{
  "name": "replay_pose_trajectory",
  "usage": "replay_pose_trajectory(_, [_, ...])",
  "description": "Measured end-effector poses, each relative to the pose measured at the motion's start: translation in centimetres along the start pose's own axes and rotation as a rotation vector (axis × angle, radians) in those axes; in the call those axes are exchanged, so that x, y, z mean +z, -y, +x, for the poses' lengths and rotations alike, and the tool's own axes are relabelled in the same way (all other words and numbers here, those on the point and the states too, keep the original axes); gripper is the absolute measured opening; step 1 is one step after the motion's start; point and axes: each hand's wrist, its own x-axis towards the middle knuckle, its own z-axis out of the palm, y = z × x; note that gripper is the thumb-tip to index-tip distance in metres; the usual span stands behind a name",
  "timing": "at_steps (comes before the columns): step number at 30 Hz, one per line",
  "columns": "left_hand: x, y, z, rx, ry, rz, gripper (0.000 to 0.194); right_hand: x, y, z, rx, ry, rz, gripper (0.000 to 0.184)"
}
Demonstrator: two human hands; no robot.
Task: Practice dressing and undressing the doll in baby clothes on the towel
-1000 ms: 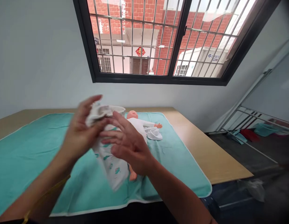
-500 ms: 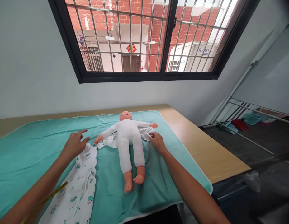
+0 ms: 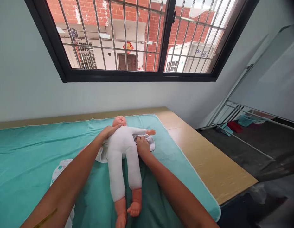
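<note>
A baby doll (image 3: 122,142) with a white cloth body lies on its back on a teal mat (image 3: 90,196), its head toward the window. My left hand (image 3: 111,130) is on the doll's shoulder, thumb near the neck; its other fingers are largely hidden. At the opposite side of the torso, my right hand (image 3: 142,147) is closed, its fingertips tucked against the doll and the cloth. A white baby garment (image 3: 151,142) is spread beneath the doll, showing at both sides. Patterned baby trousers (image 3: 62,166) lie to the left, mostly covered by my left forearm.
The mat covers much of a wooden table (image 3: 196,158), whose right edge slants toward me. Behind it is a wall with a black-framed barred window (image 3: 137,76). A metal bed frame (image 3: 229,104) stands to the right, with cloths (image 3: 234,126) near the floor.
My left hand has moved right, from above the patterned trousers to the doll's shoulder. My right hand has moved inward from the garment's outer part to the doll's side. The view has shifted slightly.
</note>
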Motion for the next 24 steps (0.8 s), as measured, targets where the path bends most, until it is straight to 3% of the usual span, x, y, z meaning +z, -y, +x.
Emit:
replay_pose_trajectory(4, [-1.3, 0.5, -1.2, 0.023, 0.07, -0.248, 0.069, 0.2, 0.8, 0.6, 0.012, -0.068, 0.02, 0.029])
replay_pose_trajectory(8, [-3.2, -0.2, -2.7, 0.081, 0.118, -0.527, 0.071, 0.6, 1.9, 1.6, -0.062, -0.022, 0.166, 0.028])
replay_pose_trajectory(14, [-4.1, -0.2, -3.1, 0.104, 0.123, -0.521, 0.07, -0.3, 2.8, 1.6, -0.041, -0.072, 0.229, 0.012])
replay_pose_trajectory(18, [-4.4, 0.0, -2.5, 0.075, 0.135, -0.516, 0.069, -4.5, -0.8, -1.3, 0.039, -0.243, 0.242, 0.009])
replay_pose_trajectory(22, [-4.2, 0.1, -1.5, 0.04, 0.142, -0.492, 0.07, -10.2, -7.0, -7.3, 0.041, -0.452, 0.357, 0.02])
replay_pose_trajectory(24, [-3.7, 0.2, -1.1, 0.007, 0.13, -0.433, 0.067, -12.2, -9.8, -10.6, 0.042, -0.467, 0.324, 0.022])
